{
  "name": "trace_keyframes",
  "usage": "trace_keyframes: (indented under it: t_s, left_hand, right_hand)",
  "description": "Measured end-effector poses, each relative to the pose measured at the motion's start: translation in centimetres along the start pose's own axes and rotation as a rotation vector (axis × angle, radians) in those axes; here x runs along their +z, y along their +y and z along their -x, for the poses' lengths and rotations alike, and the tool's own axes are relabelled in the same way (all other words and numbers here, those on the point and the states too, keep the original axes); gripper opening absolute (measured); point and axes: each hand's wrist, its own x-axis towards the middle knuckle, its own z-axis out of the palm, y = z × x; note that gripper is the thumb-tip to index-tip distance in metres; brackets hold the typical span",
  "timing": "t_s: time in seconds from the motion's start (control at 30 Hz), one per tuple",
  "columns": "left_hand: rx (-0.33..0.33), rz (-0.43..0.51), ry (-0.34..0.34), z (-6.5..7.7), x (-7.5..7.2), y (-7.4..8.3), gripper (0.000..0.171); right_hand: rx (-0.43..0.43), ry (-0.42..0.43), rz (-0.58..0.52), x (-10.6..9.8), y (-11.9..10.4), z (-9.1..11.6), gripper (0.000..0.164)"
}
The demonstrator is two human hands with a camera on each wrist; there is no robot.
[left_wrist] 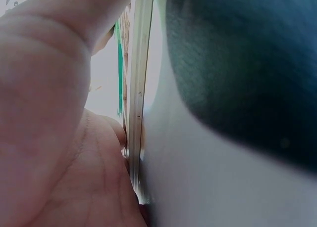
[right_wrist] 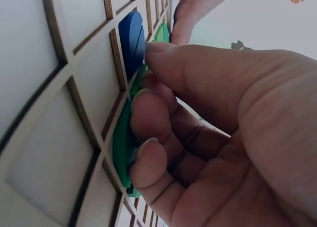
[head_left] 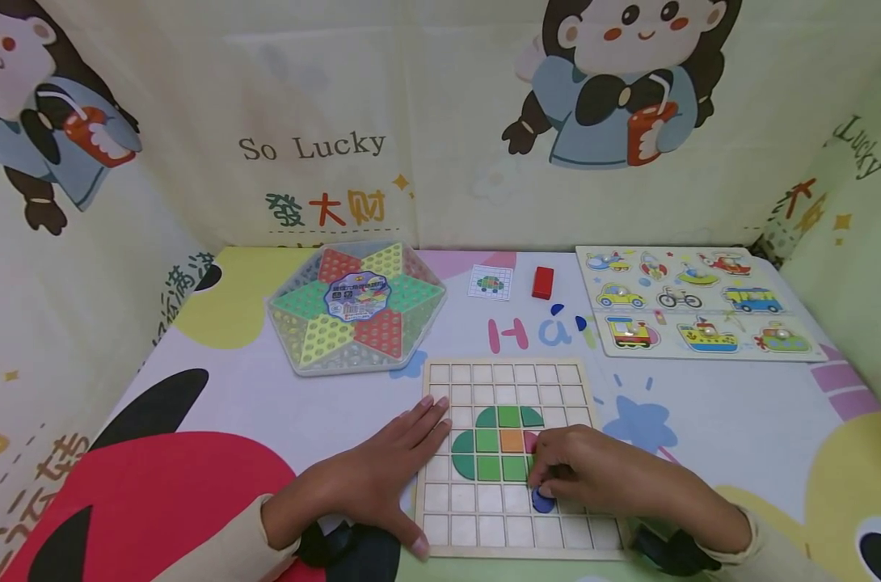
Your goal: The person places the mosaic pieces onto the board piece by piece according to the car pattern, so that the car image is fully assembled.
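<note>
A square wooden grid board [head_left: 477, 543] lies flat, with green, orange and pink pieces set in its cells. My left hand [head_left: 382, 469] rests along the board's left side, fingers spread on the edge and thumb near the bottom corner. In the left wrist view the palm [left_wrist: 84, 172] lies against the board's rim [left_wrist: 141, 78]. Over the lower right cells my right hand [head_left: 593, 469] has curled fingers; the thumb tip meets a dark blue rounded piece [right_wrist: 130, 41] and seems to pinch it. Its index fingertip is partly hidden. Curled fingers [right_wrist: 148, 115] touch green pieces [right_wrist: 122, 143].
Behind the board lie a small pattern card [head_left: 490, 283], a red block [head_left: 543, 283] and blue pieces [head_left: 581, 323]. A hexagonal star-patterned box [head_left: 356, 356] stands at back left. A vehicle puzzle board [head_left: 666, 318] lies at back right.
</note>
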Motion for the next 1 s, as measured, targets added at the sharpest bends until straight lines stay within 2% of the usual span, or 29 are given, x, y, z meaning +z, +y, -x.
trace_keyframes:
  t_s: [0.07, 0.33, 0.57, 0.67, 0.87, 1.0]
  left_hand:
    - [0.001, -0.003, -0.001, 0.0, 0.0, 0.0, 0.129]
    - [0.002, -0.005, 0.0, -0.1, -0.1, 0.1, 0.129]
    - [0.013, -0.004, 0.004, -0.1, 0.0, 0.0, 0.129]
    - [0.016, -0.004, 0.008, 0.0, 0.0, 0.0, 0.129]
    - [0.025, -0.006, 0.015, 0.0, 0.1, 0.0, 0.128]
    - [0.025, -0.01, 0.016, -0.1, 0.1, 0.0, 0.128]
  right_hand:
    - [0.001, -0.007, 0.009, -0.1, -0.1, -0.1, 0.015]
    - [-0.007, -0.022, 0.021, -0.2, 0.1, -0.2, 0.016]
    - [-0.068, 0.082, -0.019, -1.0, 1.2, -0.2, 0.012]
    - [-0.047, 0.141, -0.046, -1.9, 1.5, -0.3, 0.012]
    - [0.091, 0.199, -0.062, -3.4, 2.4, -0.6, 0.017]
    - [0.087, 0.254, -0.038, -4.0, 3.1, -1.0, 0.015]
